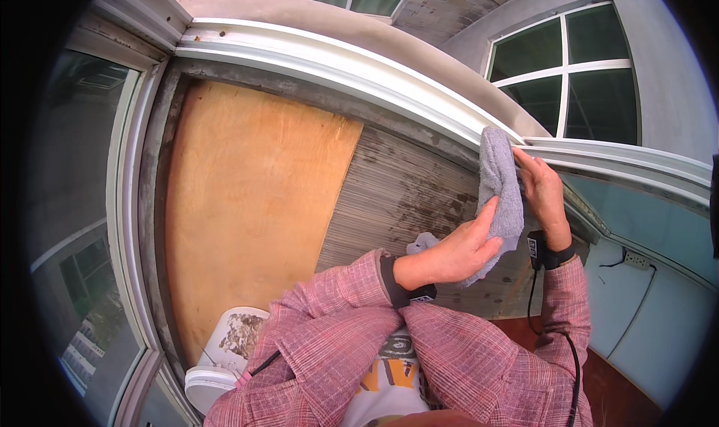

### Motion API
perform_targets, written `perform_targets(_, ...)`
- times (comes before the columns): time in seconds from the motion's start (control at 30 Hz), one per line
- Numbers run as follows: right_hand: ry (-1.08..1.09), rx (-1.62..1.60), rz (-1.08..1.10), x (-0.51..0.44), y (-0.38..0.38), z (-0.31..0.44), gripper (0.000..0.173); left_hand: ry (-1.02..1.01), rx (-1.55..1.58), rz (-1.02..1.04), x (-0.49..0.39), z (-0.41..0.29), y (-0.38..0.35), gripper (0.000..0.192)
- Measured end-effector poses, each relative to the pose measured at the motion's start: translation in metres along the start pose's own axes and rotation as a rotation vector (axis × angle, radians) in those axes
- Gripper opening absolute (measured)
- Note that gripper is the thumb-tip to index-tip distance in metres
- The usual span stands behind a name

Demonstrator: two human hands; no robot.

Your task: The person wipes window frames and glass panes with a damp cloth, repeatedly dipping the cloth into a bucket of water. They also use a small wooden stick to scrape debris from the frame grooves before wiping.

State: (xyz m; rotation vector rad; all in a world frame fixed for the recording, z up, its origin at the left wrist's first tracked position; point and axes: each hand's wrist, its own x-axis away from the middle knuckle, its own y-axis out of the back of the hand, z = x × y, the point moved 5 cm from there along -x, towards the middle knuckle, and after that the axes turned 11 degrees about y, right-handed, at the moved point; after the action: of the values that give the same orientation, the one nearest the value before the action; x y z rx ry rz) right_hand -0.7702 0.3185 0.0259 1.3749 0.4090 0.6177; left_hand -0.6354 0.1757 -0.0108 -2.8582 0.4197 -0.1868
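A folded grey terry cloth [500,174] stands on end, its upper tip at the white window track [337,67]. Wrapped around its lower part, my left hand [455,253] grips it with thumb and index finger along the fabric. A loose end of the cloth hangs below that palm. My right hand [544,194] is at the cloth's right edge, fingertips close to the end of the sliding window sash [612,160]. Some of its fingers are hidden, so whether it pinches the cloth does not show.
Below the track lie a plywood sheet [253,185] and a grey wood-grain board [387,185] with damp dark patches. A white bucket [210,379] stands lower left. Glass panes [78,202] flank the left side. A wall outlet [637,260] with cords is at right.
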Motion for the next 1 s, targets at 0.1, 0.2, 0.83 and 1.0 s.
perform_targets(0.1, -0.104, 0.03, -0.096, 0.048, -0.008, -0.018, 0.041, 0.278, 0.326, 0.209, -0.006, 0.011, -0.036, 0.067)
perform_targets(0.2, -0.119, 0.208, -0.028, 0.064, -0.023, -0.03, 0.043, 0.534, 0.682, 0.23, -0.013, 0.024, -0.054, 0.064)
perform_targets(0.83, 0.201, 0.123, 0.199, -0.039, -0.025, 0.002, 0.032, 0.419, 0.922, 0.131, -0.007, 0.007, 0.042, 0.046)
perform_targets(1.0, 0.34, 0.03, -0.039, -0.08, -0.064, 0.061, 0.043, 0.341, 0.917, -0.064, 0.02, -0.004, 0.102, 0.046)
